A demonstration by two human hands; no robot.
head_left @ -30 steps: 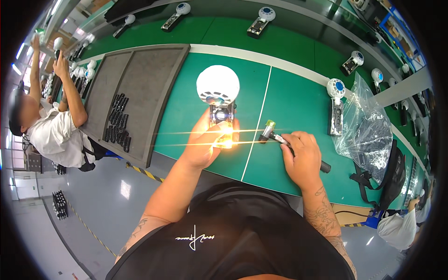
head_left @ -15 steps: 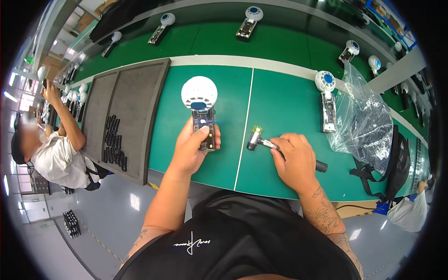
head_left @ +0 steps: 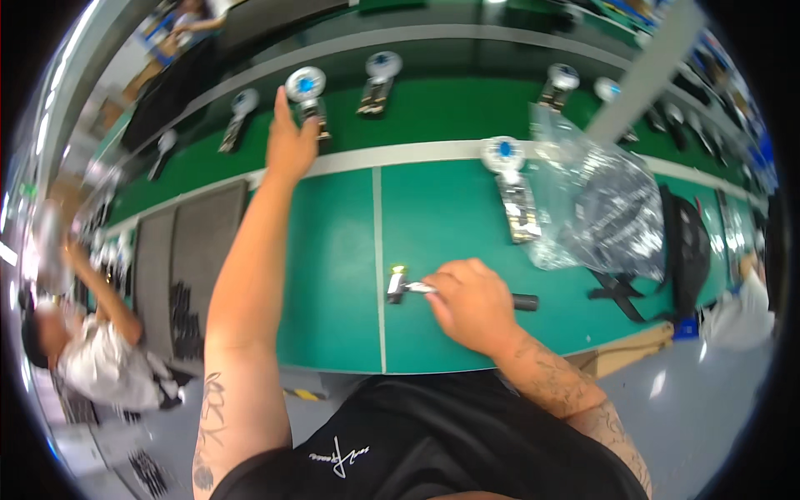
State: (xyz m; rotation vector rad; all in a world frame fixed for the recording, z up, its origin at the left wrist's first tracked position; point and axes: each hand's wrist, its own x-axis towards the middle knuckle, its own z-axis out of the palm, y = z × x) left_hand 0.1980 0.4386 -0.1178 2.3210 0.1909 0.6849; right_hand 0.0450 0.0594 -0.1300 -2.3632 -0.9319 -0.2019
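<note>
At the far left of the green bench, my left hand point(head_left: 292, 146) reaches out with its thumb and fingers at a handheld device point(head_left: 307, 86). The device has a round white head with a blue centre and a long handle with bare circuitry; it rests on the dark green strip beyond the bench's pale edge. Slight blur hides how firmly it is gripped. On the near bench my right hand point(head_left: 475, 307) is closed round the handle of a small mallet point(head_left: 396, 285). The mallet has one yellow-green face and one black face, and its black grip sticks out to the right.
Several similar devices point(head_left: 381, 75) lie along the green strip. One more device point(head_left: 517, 204) lies on the bench beside a clear plastic bag point(head_left: 617, 204) and a black bag point(head_left: 690, 242). A grey tray point(head_left: 204, 217) holds dark parts at left. A co-worker point(head_left: 92, 350) is beyond it.
My left hand has carried the device from above the bench out to the green strip. My right hand keeps hold of the mallet. The view has shifted.
</note>
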